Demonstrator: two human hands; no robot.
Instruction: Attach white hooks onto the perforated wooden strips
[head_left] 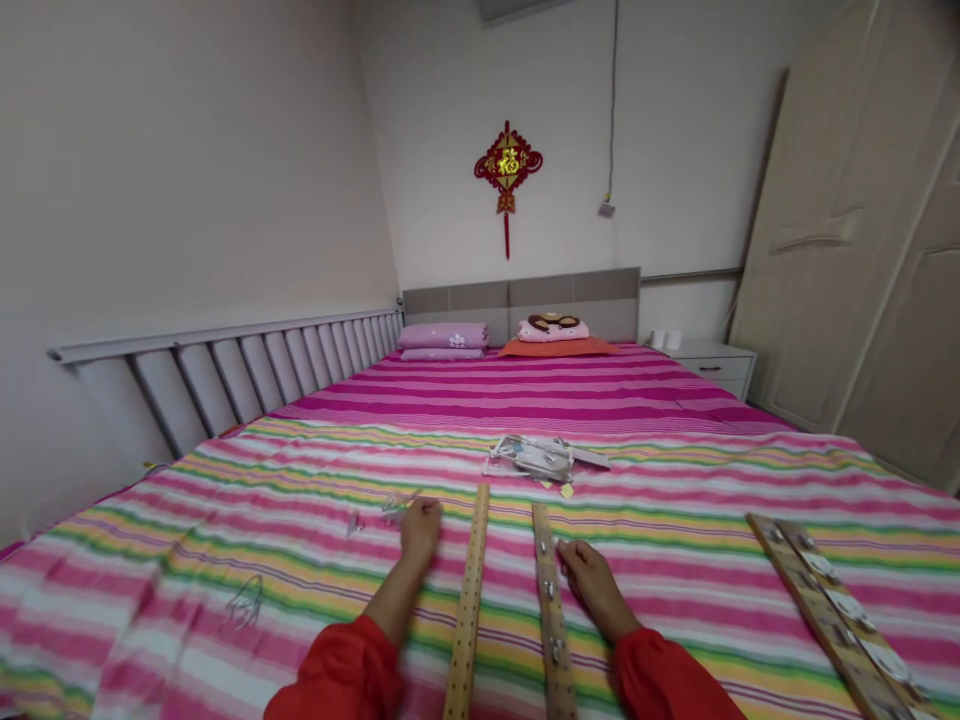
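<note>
My left hand [421,530] is closed in a pinch over the striped sheet, beside a small clear plastic bag [393,508] of small parts; whatever its fingers hold is too small to make out. My right hand [591,578] has its fingers curled together at the right edge of a wooden strip [555,668] bearing several shiny metal fittings [550,590]. I cannot tell what is in those fingers. Between my hands, left of that strip, lies a second wooden strip [469,590] with rows of small holes and no fittings.
Beyond the strips lies a clear plastic package [534,457] of metal parts, with small yellow pieces [567,491] near it. Two wooden strips [814,600] with metal and white round pieces lie at right. Thin wire-like pieces [246,602] rest at left. A railing [240,370] lines the bed.
</note>
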